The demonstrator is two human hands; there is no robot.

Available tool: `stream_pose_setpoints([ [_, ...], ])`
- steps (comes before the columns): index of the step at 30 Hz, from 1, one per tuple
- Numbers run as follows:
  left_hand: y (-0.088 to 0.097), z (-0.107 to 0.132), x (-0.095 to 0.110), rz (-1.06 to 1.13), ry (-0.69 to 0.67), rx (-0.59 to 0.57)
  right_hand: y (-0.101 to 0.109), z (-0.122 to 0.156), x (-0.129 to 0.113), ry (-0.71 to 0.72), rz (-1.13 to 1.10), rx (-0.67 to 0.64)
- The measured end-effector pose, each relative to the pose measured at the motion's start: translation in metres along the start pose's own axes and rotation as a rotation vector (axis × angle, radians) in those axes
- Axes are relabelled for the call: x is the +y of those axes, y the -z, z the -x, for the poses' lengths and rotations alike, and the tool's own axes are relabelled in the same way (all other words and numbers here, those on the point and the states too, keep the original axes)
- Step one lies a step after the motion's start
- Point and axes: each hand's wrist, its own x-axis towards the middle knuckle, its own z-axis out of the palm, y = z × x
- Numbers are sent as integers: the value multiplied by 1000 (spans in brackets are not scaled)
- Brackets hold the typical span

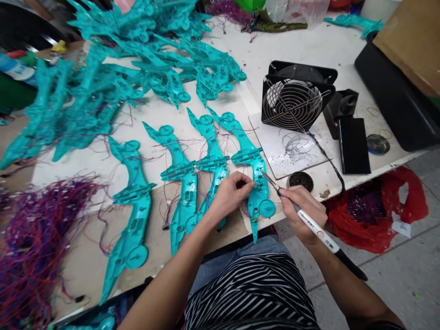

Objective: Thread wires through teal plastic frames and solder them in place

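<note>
My right hand (305, 211) grips a white-handled soldering iron (315, 228). Its metal tip points left, at the middle of a turquoise plastic part (258, 176) near the table edge. Over that part's left side, my left hand (237, 190) is closed in a pinch, thumb against fingers. What it pinches, perhaps a thin wire, is too small to make out. Left of it lie further turquoise parts of the same shape, one (185, 183) beside another and one (132, 206) set farther left. Thin red and blue wires run across them.
A black fan (295, 98) stands at the back right by a white board (280, 156) with wire scraps. Near my right hand sits a small round tin (300, 181). A wire heap (48, 233) lies left; turquoise parts (144, 59) pile behind. A red bag (381, 211) hangs right.
</note>
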Motion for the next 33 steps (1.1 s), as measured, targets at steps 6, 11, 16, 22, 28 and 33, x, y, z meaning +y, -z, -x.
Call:
stream_pose_setpoints([
  [6,-5,2,-1,-40,-27,37,6,15,2,57,34,-76],
  [11,-7,2,-3,-46,-51,66,9,20,2,67,51,-110],
  [16,-10,2,-5,-47,-55,87,9,21,2,94,53,-128],
  [22,-11,2,-6,-53,-47,98,9,21,3,109,68,-135],
  [28,-11,2,-7,-57,-54,108,10,21,3,120,82,-128],
  [33,-12,2,-5,-24,-22,94,11,21,2,109,73,-95],
])
